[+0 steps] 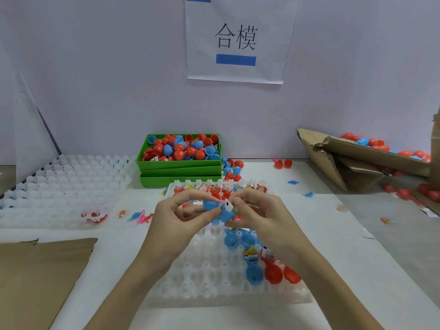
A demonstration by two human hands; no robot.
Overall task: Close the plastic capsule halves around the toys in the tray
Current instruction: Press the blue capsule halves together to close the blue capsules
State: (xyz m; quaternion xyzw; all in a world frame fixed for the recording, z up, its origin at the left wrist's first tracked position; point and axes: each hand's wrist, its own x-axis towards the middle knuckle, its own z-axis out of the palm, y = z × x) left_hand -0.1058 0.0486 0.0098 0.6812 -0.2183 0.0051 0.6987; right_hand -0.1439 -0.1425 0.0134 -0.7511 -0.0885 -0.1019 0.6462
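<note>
Above the white cell tray (204,277), my left hand (183,215) pinches one blue capsule half (210,204). My right hand (257,210) grips the other blue half (226,215), with a small packaged toy (227,204) showing between the two halves. The halves touch at an angle and are not joined. In the tray's right cells sit open blue halves (254,273), red halves (273,273) and wrapped toys (251,254). More filled cells lie at the tray's far edge, partly hidden by my hands.
A stack of green bins (181,170) full of red and blue halves stands behind the tray. A second white tray (64,186) lies at the left. A torn cardboard box (357,163) with capsules is at the right. Small toy dinosaurs (142,216) and loose capsules lie scattered; cardboard (40,277) lies front left.
</note>
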